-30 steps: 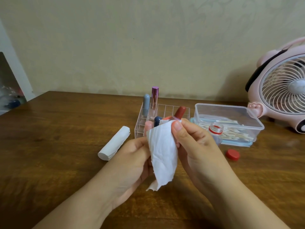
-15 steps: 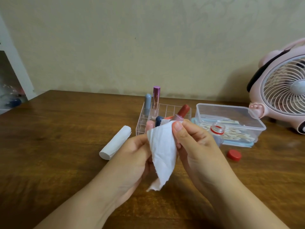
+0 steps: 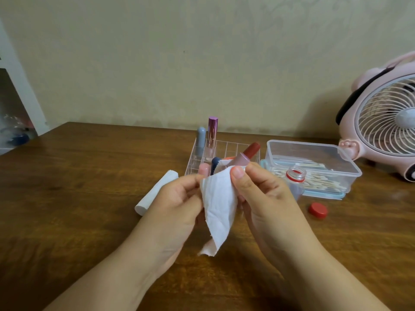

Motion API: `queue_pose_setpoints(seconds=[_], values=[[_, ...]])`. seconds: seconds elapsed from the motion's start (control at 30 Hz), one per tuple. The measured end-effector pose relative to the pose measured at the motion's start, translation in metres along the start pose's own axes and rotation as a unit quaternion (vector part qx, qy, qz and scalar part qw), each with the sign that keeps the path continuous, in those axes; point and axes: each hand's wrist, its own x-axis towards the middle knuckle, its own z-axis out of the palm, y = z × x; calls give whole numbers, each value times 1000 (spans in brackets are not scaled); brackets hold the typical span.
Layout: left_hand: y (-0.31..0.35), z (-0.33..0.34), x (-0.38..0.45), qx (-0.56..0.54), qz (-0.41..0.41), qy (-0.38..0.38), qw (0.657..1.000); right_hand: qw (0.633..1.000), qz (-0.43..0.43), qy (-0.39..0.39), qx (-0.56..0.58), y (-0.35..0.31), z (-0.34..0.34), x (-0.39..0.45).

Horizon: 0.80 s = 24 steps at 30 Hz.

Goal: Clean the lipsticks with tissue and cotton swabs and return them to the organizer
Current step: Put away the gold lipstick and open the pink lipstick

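Currently wiping: lipstick (image 3: 246,158) just in front of organizer (image 3: 226,149), pinched through tissue (image 3: 221,203) by right hand (image 3: 262,198), left hand (image 3: 177,198) gripping base; best rotated gently, avoiding bullet.

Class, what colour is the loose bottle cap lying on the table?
Red: the cap, seen clearly in the head view.

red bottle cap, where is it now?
Head view, right side: the red cap lies on the wooden table, in front of the clear swab box, right of the right hand.
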Motion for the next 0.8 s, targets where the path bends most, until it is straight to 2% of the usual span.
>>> queue_pose_setpoints(seconds=[0.13, 0.23, 0.3, 0.4, 0.47, 0.67, 0.8], values=[[1, -4, 0, 76, 134, 37, 987, 1000, -3, 13, -4, 2, 5, -2], [0, -5, -3, 140, 178, 54, 972, 1000, 12, 7, 10, 4, 4, -1], [2, -4, -3, 112, 157, 50, 980, 999, 18, -7, 28, 3, 2, 0], [1, -2, 0, -5, 42, 4, 999, 999, 24, -21, 43, 0, 0, 0], [-1, -2, 2, -28, -7, -6, 1000, 999, 27, -14, 36, 2, 0, 1], [1, -5, 1, 60, 90, 38, 993, 999, 25, 27, -7, 4, 9, -2], [-8, -8, 4, 169, 120, 64, 976, 996, 74, 47, 20, 2, 14, -8]])
